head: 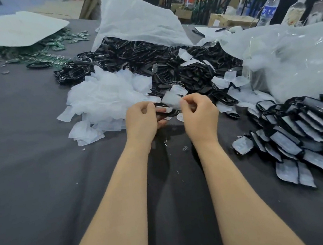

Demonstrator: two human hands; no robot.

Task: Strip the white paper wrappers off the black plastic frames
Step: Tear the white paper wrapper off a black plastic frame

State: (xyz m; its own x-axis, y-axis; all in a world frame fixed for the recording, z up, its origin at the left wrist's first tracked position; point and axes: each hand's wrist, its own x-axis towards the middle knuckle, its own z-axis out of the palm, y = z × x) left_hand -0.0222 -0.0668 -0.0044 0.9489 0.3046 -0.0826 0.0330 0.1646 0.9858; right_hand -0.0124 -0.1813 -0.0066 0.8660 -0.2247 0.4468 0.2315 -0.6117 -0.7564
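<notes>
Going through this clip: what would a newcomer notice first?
The two hands at centre: the left hand grips a black plastic frame while the right hand pinches its white paper wrapper. Behind them spreads a heap of bare black frames, with a pile of discarded white wrappers to its left and a stack of still-wrapped frames on the right.

One black plastic frame (170,113), roughly level — translucent white paper wrapper (171,100) raised off its right end, partly peeled
</notes>
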